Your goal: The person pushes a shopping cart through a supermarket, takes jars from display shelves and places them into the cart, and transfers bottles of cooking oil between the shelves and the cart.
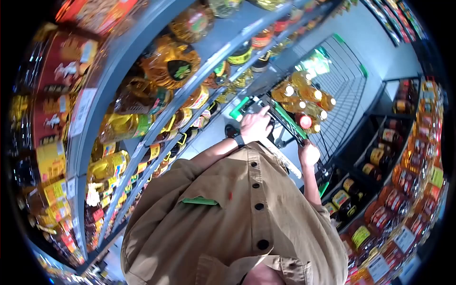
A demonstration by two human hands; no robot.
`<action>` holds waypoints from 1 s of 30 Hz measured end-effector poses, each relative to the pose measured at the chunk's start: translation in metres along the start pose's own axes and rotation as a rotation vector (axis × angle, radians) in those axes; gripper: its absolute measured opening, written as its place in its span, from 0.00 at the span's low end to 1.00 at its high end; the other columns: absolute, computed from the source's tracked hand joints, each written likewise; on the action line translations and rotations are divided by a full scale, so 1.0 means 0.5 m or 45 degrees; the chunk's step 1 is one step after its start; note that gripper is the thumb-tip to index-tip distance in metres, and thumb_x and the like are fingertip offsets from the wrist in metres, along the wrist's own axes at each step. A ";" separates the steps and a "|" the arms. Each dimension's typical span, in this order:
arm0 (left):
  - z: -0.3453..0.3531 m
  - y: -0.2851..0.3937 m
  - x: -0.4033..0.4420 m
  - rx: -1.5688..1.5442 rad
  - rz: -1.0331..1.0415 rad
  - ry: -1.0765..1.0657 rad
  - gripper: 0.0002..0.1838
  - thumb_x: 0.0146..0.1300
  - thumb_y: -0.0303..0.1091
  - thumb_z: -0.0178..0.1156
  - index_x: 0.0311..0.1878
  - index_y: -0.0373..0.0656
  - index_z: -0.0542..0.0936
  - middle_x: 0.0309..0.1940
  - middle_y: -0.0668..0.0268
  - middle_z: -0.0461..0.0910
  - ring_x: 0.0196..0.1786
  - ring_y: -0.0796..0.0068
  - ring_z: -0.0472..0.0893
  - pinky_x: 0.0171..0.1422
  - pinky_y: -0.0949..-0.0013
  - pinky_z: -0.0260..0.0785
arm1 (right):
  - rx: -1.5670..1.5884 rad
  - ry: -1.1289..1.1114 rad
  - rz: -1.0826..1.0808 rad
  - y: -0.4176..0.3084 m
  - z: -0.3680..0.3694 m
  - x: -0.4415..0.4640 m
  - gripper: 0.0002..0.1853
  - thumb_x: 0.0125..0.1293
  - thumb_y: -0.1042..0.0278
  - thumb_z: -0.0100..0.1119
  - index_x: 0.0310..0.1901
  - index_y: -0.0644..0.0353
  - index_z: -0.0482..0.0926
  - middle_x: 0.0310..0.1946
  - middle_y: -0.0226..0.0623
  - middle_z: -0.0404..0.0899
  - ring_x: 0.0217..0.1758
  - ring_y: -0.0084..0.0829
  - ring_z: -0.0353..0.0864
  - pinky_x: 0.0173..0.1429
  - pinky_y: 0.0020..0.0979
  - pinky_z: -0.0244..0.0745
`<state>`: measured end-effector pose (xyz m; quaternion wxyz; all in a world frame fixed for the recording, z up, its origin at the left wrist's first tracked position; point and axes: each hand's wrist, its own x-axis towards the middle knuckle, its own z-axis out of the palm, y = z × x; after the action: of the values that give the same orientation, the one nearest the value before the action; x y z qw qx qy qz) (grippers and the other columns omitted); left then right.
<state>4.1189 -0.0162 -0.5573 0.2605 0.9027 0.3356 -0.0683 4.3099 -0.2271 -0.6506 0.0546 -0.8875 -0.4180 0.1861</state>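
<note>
My left hand, with a dark band at the wrist, is by the left part of the shopping cart's handle, fingers stretched out and nothing seen in them. Closed around the handle's right end is my right hand. Several bottles of yellow oil lie grouped in the wire cart, caps towards me; one cap is red. Beyond them in the cart is a green and white package.
Shelves of oil bottles run close along the left. On the right stand more shelves with dark bottles and reddish-amber bottles. Grey floor shows beyond the cart. A shoe is below my left wrist.
</note>
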 end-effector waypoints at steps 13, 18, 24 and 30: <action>0.001 0.007 0.025 0.029 0.041 -0.080 0.22 0.60 0.45 0.64 0.52 0.40 0.80 0.71 0.55 0.68 0.38 0.53 0.86 0.42 0.52 0.78 | 0.297 -0.348 -0.065 0.029 -0.055 0.010 0.18 0.55 0.59 0.72 0.47 0.53 0.84 0.41 0.41 0.84 0.49 0.43 0.84 0.54 0.40 0.79; -0.004 0.022 0.031 0.067 -0.029 -0.123 0.24 0.62 0.43 0.64 0.56 0.36 0.76 0.68 0.55 0.71 0.47 0.50 0.84 0.49 0.53 0.77 | 0.817 -0.861 0.090 0.110 -0.142 0.077 0.42 0.50 0.51 0.79 0.63 0.69 0.75 0.59 0.52 0.80 0.61 0.44 0.81 0.65 0.36 0.75; -0.012 0.073 0.119 0.098 0.171 0.010 0.21 0.61 0.37 0.65 0.53 0.35 0.76 0.49 0.50 0.79 0.50 0.48 0.78 0.57 0.52 0.71 | 1.127 -0.694 0.338 0.266 0.008 0.197 0.28 0.60 0.54 0.72 0.53 0.70 0.81 0.46 0.47 0.86 0.51 0.35 0.84 0.62 0.34 0.75; 0.098 0.127 0.285 -0.017 0.285 -0.281 0.19 0.63 0.38 0.64 0.52 0.36 0.76 0.47 0.52 0.80 0.51 0.51 0.79 0.57 0.55 0.73 | 0.368 -0.419 0.553 0.380 0.203 0.330 0.26 0.55 0.53 0.70 0.51 0.62 0.82 0.49 0.52 0.84 0.54 0.48 0.83 0.60 0.42 0.77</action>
<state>4.2714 -0.0007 -0.6146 0.3076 0.9197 0.2029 -0.1355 4.5046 -0.2297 -0.8393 0.0706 -0.8970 -0.1909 0.3923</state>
